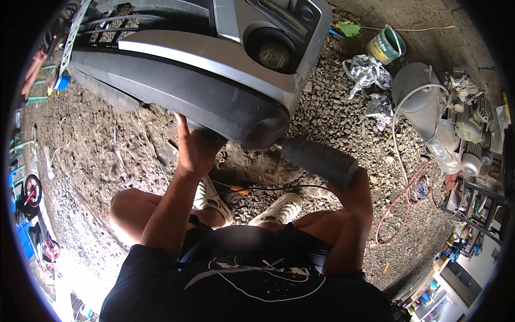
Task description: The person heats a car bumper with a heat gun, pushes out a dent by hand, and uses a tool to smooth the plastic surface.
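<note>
A large black and grey car bumper [182, 86], with a round fog-lamp opening near its right end, fills the top of the view. My left hand [196, 145] grips its near lower edge; the thumb lies upright against the edge and the other fingers are mostly hidden underneath. My right hand [351, 185] is closed around the back of a dark, bottle-shaped tool [322, 159], its fingers largely hidden behind it. The narrow tip of that tool points left at the bumper's rounded lower corner, touching or very close to it. A thin black cord [284, 188] passes below, toward my right hand.
An orange-handled tool [239, 189] lies between my white clogs [279, 208]. Right on the gravel are crumpled foil [369, 75], a green bucket [385, 45], a grey compressor-like machine [466, 129] and a looped red hose [394, 214]. Shelving [477, 214] stands far right.
</note>
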`<action>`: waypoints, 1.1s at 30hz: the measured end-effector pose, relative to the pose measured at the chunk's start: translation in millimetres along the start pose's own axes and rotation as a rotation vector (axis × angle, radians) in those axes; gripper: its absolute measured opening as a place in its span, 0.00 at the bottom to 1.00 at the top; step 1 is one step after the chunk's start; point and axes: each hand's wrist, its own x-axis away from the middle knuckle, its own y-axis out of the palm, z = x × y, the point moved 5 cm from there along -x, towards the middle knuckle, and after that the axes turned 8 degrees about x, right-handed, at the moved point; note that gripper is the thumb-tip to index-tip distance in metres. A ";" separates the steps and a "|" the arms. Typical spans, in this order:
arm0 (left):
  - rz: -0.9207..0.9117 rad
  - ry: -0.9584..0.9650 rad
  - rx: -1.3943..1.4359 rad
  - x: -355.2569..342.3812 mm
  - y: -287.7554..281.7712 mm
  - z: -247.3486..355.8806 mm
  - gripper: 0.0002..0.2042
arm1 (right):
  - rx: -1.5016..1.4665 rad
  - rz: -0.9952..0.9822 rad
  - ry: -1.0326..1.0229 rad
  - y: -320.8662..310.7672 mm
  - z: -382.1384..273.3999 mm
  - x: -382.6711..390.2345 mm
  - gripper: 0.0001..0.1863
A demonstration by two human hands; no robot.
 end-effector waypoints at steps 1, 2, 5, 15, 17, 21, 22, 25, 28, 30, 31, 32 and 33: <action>0.006 0.003 0.000 0.1 0.3 0.0 0.59 | 0.025 0.023 0.013 -1.4 -1.2 -0.4 0.20; 0.005 0.008 0.000 0.1 0.7 0.2 0.59 | 0.043 0.027 0.031 -1.5 0.4 -1.3 0.20; 0.003 0.013 0.004 -0.4 3.5 0.4 0.59 | 0.040 0.044 0.047 -2.4 11.5 -4.5 0.21; 0.012 0.007 0.007 0.3 2.9 0.4 0.60 | -0.056 0.052 0.073 -0.8 22.0 -6.7 0.24; 0.014 0.004 0.014 0.0 3.7 0.1 0.60 | -0.032 0.043 0.100 -1.4 22.9 -6.4 0.24; 0.006 0.006 0.033 1.2 5.4 0.3 0.61 | -0.010 0.042 0.111 -0.7 18.6 -5.1 0.25; 0.002 0.010 0.032 1.2 7.1 0.5 0.61 | -0.012 0.044 0.109 -1.5 15.8 -4.2 0.25; 0.014 0.013 0.041 0.6 6.8 0.7 0.61 | -0.114 0.015 0.025 1.5 17.4 -4.8 0.26; 0.040 -0.004 0.053 -0.1 1.1 0.5 0.61 | -0.207 -0.015 -0.001 3.1 13.5 -3.4 0.27; 0.035 0.000 0.038 0.9 2.9 0.2 0.60 | -0.238 -0.011 -0.034 3.1 12.1 -1.4 0.27; 0.033 0.002 0.029 1.5 4.2 0.6 0.60 | -0.254 -0.009 -0.051 3.3 11.7 0.0 0.27; 0.025 0.003 0.026 1.2 4.4 0.9 0.60 | -0.250 0.006 -0.063 2.9 12.5 1.5 0.27; 0.017 0.005 0.023 0.6 4.1 1.3 0.60 | -0.246 0.020 -0.074 2.5 14.3 2.9 0.26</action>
